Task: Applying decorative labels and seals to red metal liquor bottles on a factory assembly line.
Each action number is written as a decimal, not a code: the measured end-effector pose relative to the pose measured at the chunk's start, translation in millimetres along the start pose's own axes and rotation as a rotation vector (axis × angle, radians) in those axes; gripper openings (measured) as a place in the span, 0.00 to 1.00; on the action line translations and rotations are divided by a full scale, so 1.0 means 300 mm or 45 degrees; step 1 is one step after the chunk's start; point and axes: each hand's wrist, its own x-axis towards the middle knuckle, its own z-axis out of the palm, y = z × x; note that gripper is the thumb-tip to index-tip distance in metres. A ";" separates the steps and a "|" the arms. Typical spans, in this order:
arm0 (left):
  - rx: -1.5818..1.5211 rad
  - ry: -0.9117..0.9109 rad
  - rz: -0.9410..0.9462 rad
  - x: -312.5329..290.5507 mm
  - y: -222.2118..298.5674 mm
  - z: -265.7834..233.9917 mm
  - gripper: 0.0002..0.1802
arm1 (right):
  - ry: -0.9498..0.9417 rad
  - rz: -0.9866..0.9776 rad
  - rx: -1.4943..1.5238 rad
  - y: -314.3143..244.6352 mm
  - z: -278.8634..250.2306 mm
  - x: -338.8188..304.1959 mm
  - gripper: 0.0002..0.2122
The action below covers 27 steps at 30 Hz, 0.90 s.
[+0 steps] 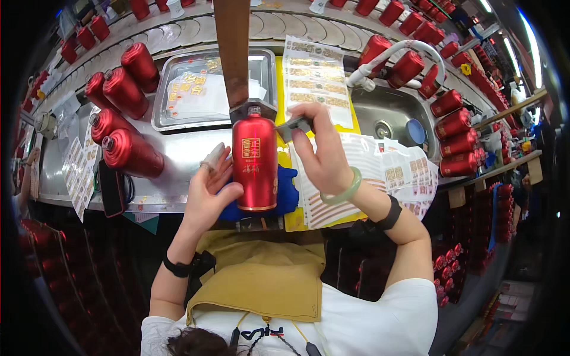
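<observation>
A glossy red bottle (256, 163) with gold decoration stands out in front of me, its neck at a dark metal bracket (270, 111) at the lower end of a brown wooden post. My left hand (208, 190) is beside the bottle's left side, fingers spread, the thumb at the bottle's edge; whether it touches is hard to tell. My right hand (323, 148), a pale green bangle at its wrist, closes thumb and fingers on a dark grey flat piece (295, 126) right of the bottle's shoulder. Blue cloth (287, 191) shows behind the bottle's lower part.
Several red bottles (126, 94) stand left; more line the right beside a sink (386, 107) with a white faucet (362, 77). A metal tray (160, 113) holds sticker sheets. Printed sheets (317, 83) lie on a yellow mat (295, 222). A phone (111, 190) rests at the left edge.
</observation>
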 end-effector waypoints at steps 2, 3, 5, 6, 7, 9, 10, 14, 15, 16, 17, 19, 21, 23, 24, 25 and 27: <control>-0.108 0.049 -0.076 0.058 0.040 0.065 0.52 | 0.038 0.075 -0.037 -0.030 -0.011 0.016 0.19; 0.157 0.036 -0.119 0.083 0.043 0.088 0.47 | -0.006 0.060 -0.043 -0.064 0.002 0.020 0.17; 0.422 0.026 -0.158 0.120 0.037 0.106 0.41 | -0.049 0.041 -0.050 -0.077 0.030 0.027 0.16; 0.304 0.005 -0.191 0.144 0.021 0.108 0.38 | -0.021 0.021 -0.093 -0.045 0.043 0.045 0.13; 0.185 -0.015 -0.223 0.154 0.016 0.111 0.35 | 0.007 0.000 -0.135 -0.027 0.051 0.060 0.11; 0.003 -0.067 -0.355 0.096 0.031 0.101 0.34 | 0.046 0.155 -0.103 -0.019 0.031 0.071 0.09; -0.028 -0.122 -0.292 0.051 0.047 0.103 0.36 | -0.004 0.245 -0.136 -0.008 0.011 0.066 0.10; 0.310 -0.272 -0.058 -0.039 0.116 0.110 0.49 | -0.180 0.311 -0.067 -0.071 -0.038 0.011 0.10; 0.472 -0.262 0.106 -0.053 0.113 0.105 0.52 | -0.208 0.261 -0.005 -0.091 -0.047 0.000 0.09; 0.526 -0.273 0.184 -0.065 0.115 0.084 0.54 | -0.318 0.078 -0.150 -0.106 -0.045 0.005 0.08; 0.584 -0.275 0.260 -0.073 0.119 0.075 0.57 | -0.389 0.158 -0.151 -0.151 -0.048 0.002 0.07; 0.745 -0.347 0.445 -0.078 0.113 0.076 0.60 | -0.469 0.177 -0.225 -0.202 -0.085 -0.020 0.05; 0.646 -0.390 0.500 -0.101 0.112 0.055 0.63 | -0.465 0.099 -0.261 -0.252 -0.081 -0.028 0.03; 0.725 -0.083 0.763 -0.099 0.144 -0.029 0.63 | -0.399 0.108 -0.238 -0.289 -0.058 -0.029 0.02; 0.907 0.265 0.943 -0.096 0.169 -0.071 0.60 | -0.408 0.099 -0.234 -0.291 -0.049 -0.017 0.02; 1.111 0.689 0.924 -0.074 0.103 -0.185 0.58 | -0.373 0.087 -0.219 -0.298 -0.041 -0.001 0.03; 1.259 1.371 1.155 -0.012 0.073 -0.299 0.59 | -0.352 0.069 -0.203 -0.297 0.003 0.034 0.03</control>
